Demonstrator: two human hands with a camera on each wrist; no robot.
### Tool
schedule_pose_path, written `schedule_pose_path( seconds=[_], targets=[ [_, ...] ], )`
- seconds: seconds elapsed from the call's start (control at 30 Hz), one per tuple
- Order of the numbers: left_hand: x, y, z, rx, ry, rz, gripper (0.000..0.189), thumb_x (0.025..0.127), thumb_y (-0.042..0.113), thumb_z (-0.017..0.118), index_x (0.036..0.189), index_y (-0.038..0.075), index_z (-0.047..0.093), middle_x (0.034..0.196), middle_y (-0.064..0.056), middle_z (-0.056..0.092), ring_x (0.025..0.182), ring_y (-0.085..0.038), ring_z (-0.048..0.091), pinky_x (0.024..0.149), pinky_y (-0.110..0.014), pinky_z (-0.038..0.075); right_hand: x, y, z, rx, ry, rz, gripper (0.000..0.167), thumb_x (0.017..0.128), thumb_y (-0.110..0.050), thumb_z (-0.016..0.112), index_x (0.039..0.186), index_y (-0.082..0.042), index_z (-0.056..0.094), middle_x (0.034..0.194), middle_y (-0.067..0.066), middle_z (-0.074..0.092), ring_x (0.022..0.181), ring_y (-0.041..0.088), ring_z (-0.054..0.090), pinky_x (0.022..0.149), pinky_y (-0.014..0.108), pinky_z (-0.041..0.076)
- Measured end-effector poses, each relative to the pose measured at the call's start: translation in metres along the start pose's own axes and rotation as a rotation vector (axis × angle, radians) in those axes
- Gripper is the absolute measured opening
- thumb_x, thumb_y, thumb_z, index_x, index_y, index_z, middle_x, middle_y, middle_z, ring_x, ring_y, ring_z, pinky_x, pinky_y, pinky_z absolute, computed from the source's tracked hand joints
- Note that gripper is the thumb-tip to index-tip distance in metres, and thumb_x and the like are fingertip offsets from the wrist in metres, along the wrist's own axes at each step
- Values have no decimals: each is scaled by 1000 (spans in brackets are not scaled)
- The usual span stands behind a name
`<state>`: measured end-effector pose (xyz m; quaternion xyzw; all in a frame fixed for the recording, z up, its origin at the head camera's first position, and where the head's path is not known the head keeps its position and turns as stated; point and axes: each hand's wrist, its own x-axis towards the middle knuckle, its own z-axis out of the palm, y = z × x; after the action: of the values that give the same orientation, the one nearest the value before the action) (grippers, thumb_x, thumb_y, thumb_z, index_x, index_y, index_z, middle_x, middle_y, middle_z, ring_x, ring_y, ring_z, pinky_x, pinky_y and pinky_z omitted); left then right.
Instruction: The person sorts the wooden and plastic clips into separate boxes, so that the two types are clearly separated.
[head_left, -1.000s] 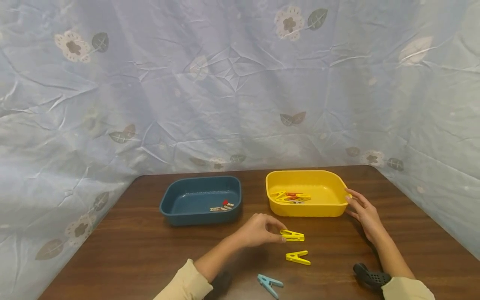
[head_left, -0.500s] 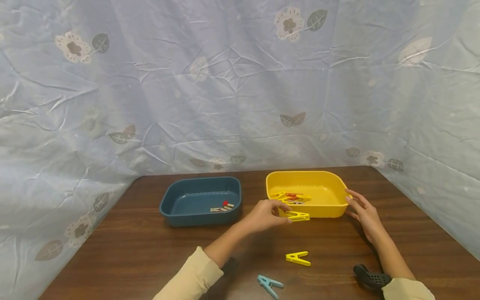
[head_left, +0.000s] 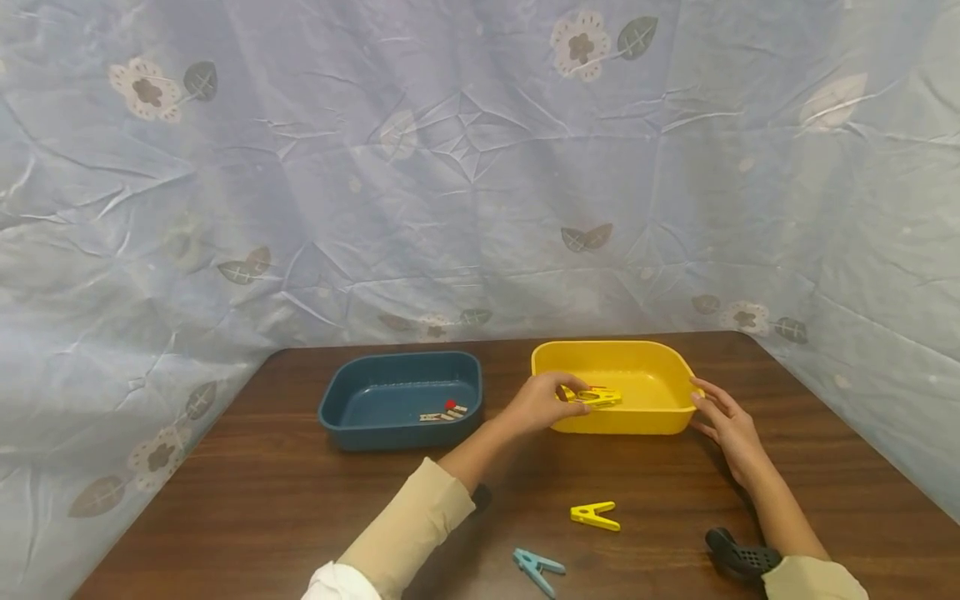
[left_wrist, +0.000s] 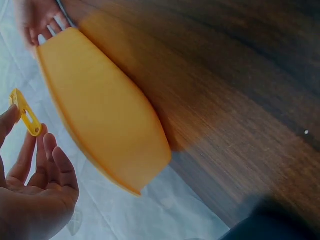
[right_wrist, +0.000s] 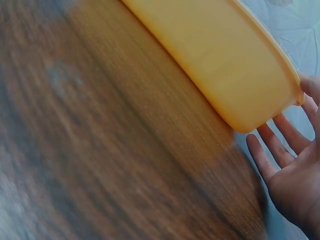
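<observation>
My left hand (head_left: 543, 402) is over the near left part of the yellow bin (head_left: 660, 422) and pinches a yellow clothespin (head_left: 602, 397) between thumb and fingers. In the left wrist view, this clothespin (left_wrist: 29, 117) is above the bin's rim. My right hand (head_left: 735, 437) holds the bin's right end at the rim, its lower fingers spread outside the wall in the right wrist view. Other clothespins in the bin are mostly hidden behind my left hand. On the table in front lie another yellow clothespin (head_left: 595, 516) and a light blue clothespin (head_left: 538, 569).
A dark blue bin (head_left: 405, 437) stands left of the yellow one, with several small wooden pegs (head_left: 442, 415) and something red (head_left: 450, 405) inside. A black perforated object (head_left: 741, 554) is by my right sleeve. A floral curtain (head_left: 465, 208) hangs behind the brown table (head_left: 247, 492).
My left hand has carried the yellow clothespin from just above the table, up and forward, over the yellow bin's rim. The right hand has stayed at the bin's right end.
</observation>
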<state>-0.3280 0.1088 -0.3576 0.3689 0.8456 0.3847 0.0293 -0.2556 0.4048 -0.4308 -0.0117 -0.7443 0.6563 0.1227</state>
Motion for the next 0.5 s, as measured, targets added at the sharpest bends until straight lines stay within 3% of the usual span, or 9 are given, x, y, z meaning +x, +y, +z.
schedule_pose_path(
  seconds=[0.2, 0.5],
  targets=[
    [14, -2, 7, 22, 0, -16, 30, 82, 23, 71, 108, 10, 68, 100, 0, 64, 72, -6, 52, 56, -18, 42, 0, 0, 0, 9, -3, -5, 53, 96, -31, 48, 143, -11, 33, 142, 25, 19, 106, 5, 47, 80, 20, 46],
    [35, 2, 24, -16, 25, -47, 32, 82, 24, 70, 110, 10, 67, 102, 1, 64, 62, -3, 53, 51, -19, 43, 0, 0, 0, -32, 0, -4, 54, 96, -33, 47, 143, -11, 31, 141, 24, 21, 106, 6, 46, 80, 21, 46]
  ],
)
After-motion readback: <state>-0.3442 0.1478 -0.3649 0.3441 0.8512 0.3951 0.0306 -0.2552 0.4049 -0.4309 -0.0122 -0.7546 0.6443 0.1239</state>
